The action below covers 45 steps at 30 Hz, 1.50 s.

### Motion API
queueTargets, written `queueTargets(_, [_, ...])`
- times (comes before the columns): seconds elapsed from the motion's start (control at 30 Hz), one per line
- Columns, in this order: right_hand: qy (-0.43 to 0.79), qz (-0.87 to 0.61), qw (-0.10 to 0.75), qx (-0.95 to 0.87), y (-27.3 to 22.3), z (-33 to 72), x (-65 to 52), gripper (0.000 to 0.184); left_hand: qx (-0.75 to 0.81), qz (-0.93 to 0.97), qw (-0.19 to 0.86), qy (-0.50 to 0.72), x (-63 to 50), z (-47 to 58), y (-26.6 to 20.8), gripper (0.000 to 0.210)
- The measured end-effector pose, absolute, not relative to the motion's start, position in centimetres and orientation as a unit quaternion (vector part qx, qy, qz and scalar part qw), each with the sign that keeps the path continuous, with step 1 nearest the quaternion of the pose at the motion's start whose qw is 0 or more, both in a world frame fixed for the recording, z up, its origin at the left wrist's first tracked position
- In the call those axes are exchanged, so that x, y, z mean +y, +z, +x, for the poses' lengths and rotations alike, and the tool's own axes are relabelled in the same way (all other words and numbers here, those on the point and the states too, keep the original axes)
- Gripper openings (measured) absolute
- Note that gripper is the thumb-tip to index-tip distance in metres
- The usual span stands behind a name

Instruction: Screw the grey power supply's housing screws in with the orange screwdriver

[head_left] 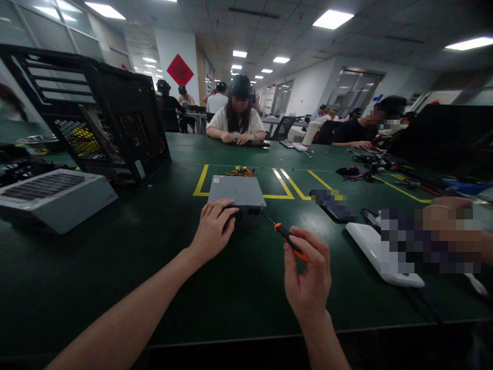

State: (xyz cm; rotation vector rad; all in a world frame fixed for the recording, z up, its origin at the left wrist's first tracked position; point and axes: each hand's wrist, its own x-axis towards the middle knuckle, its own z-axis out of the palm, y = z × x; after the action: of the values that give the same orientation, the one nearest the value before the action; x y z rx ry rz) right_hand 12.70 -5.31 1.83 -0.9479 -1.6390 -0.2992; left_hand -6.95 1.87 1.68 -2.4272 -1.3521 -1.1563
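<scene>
A grey metal computer power supply lies on the green table in front of me, its bundle of coloured cables at the far side. My left hand is closed over its near left edge, fingers curled on the top and front face. In my right hand is a screwdriver with a black and orange handle, pinched between thumb and fingers. Its thin shaft points at the near right corner of the power supply; whether the tip touches a screw cannot be made out.
On the left stand an open black computer case and another grey power supply. To the right lie a phone, a white device and loose cables. Another person's hand is at far right. A co-worker sits opposite.
</scene>
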Motion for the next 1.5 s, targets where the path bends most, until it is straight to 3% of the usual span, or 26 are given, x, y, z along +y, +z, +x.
queueTargets(0.23, [-0.143,-0.438,0.558,-0.691,1.86,12.65,-5.38,0.033,-0.446,-0.804,0.067,-0.387,1.81,-6.89,1.8,0.027])
queueTargets(0.4, [-0.091,-0.41,0.598,-0.683,1.75,12.61,-5.33,0.043,-0.446,-0.805,0.067,-0.386,1.81,-6.94,1.79,0.026])
queueTargets(0.57, [-0.147,-0.424,0.544,-0.709,1.95,12.62,-5.33,0.035,-0.448,-0.803,0.064,-0.387,1.76,-6.91,1.82,0.026])
queueTargets(0.77, [-0.105,-0.408,0.571,-0.705,1.89,12.55,-5.21,0.044,-0.449,-0.804,0.065,-0.385,1.72,-6.92,1.83,0.026])
queueTargets(1.5, [-0.132,-0.432,0.566,-0.69,1.97,12.53,-5.22,0.039,-0.466,-0.794,0.092,-0.379,1.68,-6.45,1.96,0.035])
